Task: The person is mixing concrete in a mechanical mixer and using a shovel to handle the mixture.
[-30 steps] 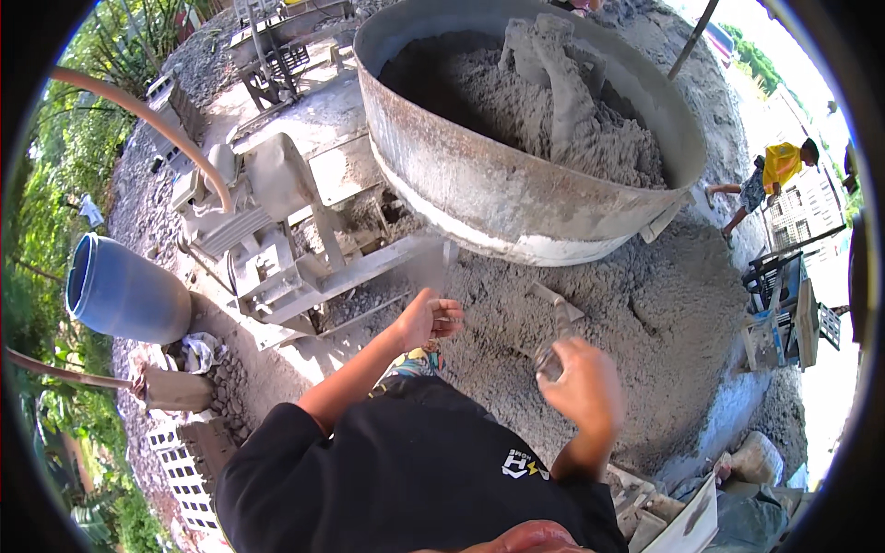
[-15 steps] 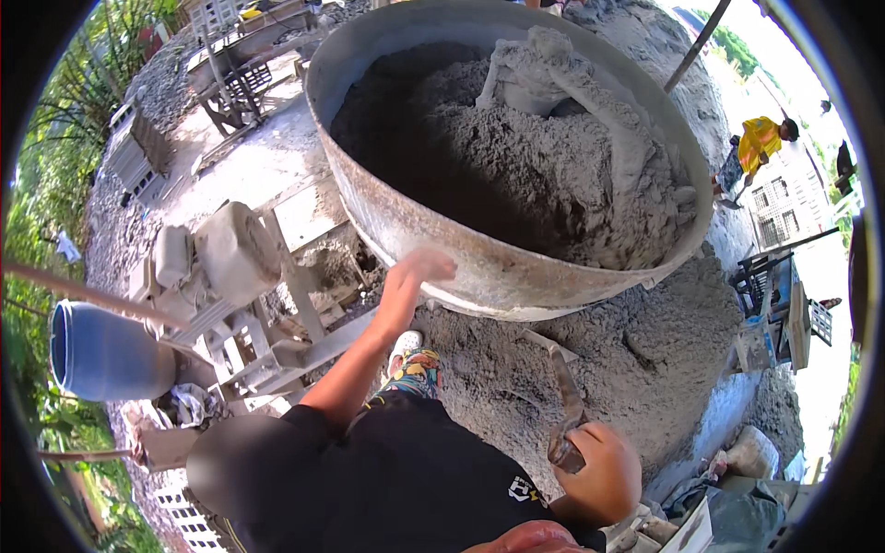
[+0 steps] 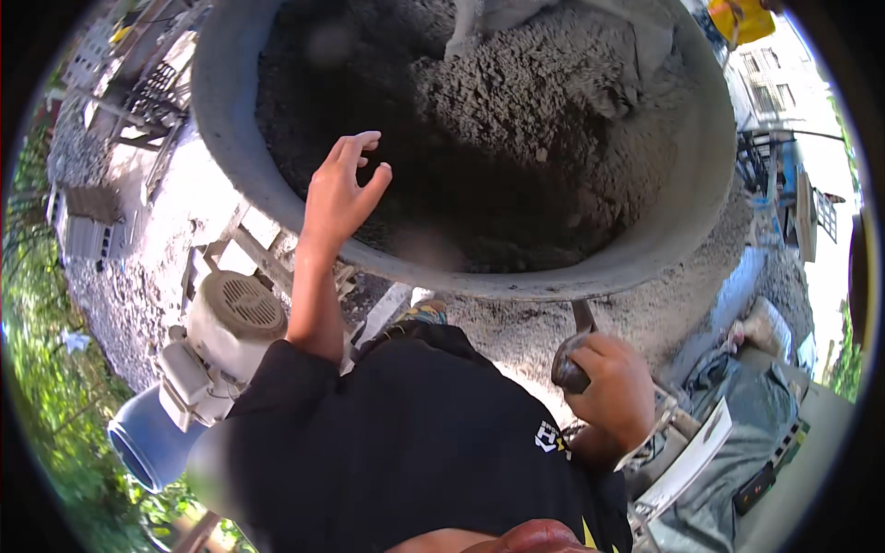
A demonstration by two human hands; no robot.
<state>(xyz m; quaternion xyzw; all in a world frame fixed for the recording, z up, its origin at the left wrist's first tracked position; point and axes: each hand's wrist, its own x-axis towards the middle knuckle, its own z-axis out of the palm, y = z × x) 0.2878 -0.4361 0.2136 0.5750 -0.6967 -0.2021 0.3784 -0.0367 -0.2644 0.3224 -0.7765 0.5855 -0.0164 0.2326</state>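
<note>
My left hand [image 3: 343, 195] is raised over the near-left rim of a big round mixing pan [image 3: 516, 284]. Its fingers are apart, slightly curled, with nothing in them. Inside the pan lies grey, crumbly concrete mix [image 3: 516, 101], heaped toward the far right and dark with shadow at the left. Mortar-caked mixer arms [image 3: 466, 28] stand in it at the far side. To the right of my body, my right hand [image 3: 613, 382] is wrapped round the dark grip of a shovel [image 3: 583, 316]. The shovel's shaft runs forward beneath the pan's rim, and its blade is hidden.
A dusty motor [image 3: 240, 309] stands at left beside a blue barrel [image 3: 147, 438]. Concrete blocks [image 3: 88, 221] lie farther left. Dark sheeting [image 3: 728, 415] and a pale board [image 3: 687, 456] are at lower right. Another person in yellow [image 3: 742, 20] is at the far right.
The pan now appears closer and lower in view. My left hand has risen from outside its wall to above the rim. My right hand still grips the shovel, whose lower end is now hidden.
</note>
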